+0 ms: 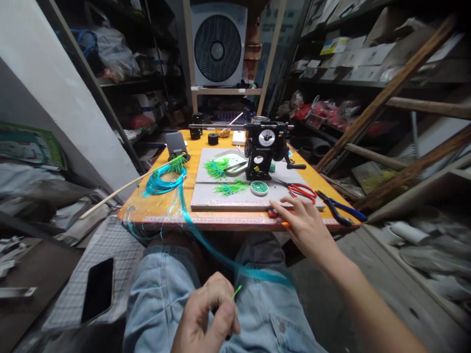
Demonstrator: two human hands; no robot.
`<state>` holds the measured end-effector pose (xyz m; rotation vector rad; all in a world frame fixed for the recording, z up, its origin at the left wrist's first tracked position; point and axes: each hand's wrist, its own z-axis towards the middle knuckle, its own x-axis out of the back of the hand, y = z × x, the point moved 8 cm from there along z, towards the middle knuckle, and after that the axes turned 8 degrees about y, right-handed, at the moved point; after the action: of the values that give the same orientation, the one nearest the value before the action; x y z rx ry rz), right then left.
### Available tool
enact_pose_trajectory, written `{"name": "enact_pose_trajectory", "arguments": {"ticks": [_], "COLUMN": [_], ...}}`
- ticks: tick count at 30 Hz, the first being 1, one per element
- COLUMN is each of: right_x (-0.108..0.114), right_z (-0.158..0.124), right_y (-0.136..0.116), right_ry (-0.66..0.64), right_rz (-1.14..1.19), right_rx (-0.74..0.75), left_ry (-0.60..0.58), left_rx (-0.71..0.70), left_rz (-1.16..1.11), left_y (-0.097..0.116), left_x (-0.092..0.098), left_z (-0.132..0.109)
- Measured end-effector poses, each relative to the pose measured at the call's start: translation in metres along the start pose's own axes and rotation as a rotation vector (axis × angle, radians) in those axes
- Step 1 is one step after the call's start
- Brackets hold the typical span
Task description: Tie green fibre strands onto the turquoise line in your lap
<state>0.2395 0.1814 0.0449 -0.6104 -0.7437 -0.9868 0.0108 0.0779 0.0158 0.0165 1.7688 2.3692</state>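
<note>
Low over my lap, my left hand (pixel 211 314) is closed in a pinch. A short bright green strand (pixel 237 292) sticks out from its fingertips. My right hand (pixel 307 223) reaches to the table's front edge with its fingers stretched apart. By its fingertips lies a small red and black item (pixel 273 213), with an orange piece (pixel 286 224) just below; I cannot tell whether it touches them. Beyond that hand are a white dish of green beads (pixel 259 188) and red-handled scissors (pixel 301 191). Two bunches of green and blue strands (pixel 217 168) lie on the grey board.
A black hand-crank device (pixel 259 154) stands on the grey board (pixel 206 201). Blue-handled pliers (pixel 340 208) rest at the right. A coil of blue cord (pixel 162 181) trails across my lap. A stick (pixel 121 189) overhangs the table's left side. A phone (pixel 98 289) lies left.
</note>
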Motion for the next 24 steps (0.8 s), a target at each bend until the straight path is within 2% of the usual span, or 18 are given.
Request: {"name": "enact_pose_trajectory", "arguments": {"ticks": [3, 5, 7, 9, 11, 16, 20, 24], "right_x": [0.03, 0.049, 0.053, 0.055, 0.054, 0.051, 0.046, 0.035], "right_z": [-0.009, -0.016, -0.022, -0.026, -0.027, -0.026, -0.034, -0.047], "right_y": [-0.034, -0.065, -0.101, -0.13, -0.145, -0.15, -0.138, -0.136], "right_ry": [0.125, 0.124, -0.059, -0.205, -0.264, -0.22, -0.108, -0.06], "right_rz": [0.08, 0.319, 0.541, 0.6, 0.583, 0.633, 0.738, 0.766], "right_rx": [0.064, 0.083, 0.125, 0.16, 0.176, 0.146, -0.09, -0.229], "left_ry": [-0.028, -0.044, -0.061, -0.085, -0.108, -0.097, 0.027, 0.057], "left_rx": [0.005, 0.021, 0.046, 0.074, 0.091, 0.133, 0.189, 0.198], "left_rz": [0.058, 0.118, 0.171, 0.205, 0.224, 0.238, 0.15, 0.101], "left_y": [-0.001, -0.002, -0.002, -0.001, 0.001, 0.001, -0.003, -0.004], "left_x": [-0.002, -0.004, -0.005, -0.008, -0.01, -0.006, 0.009, 0.011], "left_z": [-0.001, -0.001, -0.002, -0.003, -0.005, -0.006, -0.005, -0.005]}}
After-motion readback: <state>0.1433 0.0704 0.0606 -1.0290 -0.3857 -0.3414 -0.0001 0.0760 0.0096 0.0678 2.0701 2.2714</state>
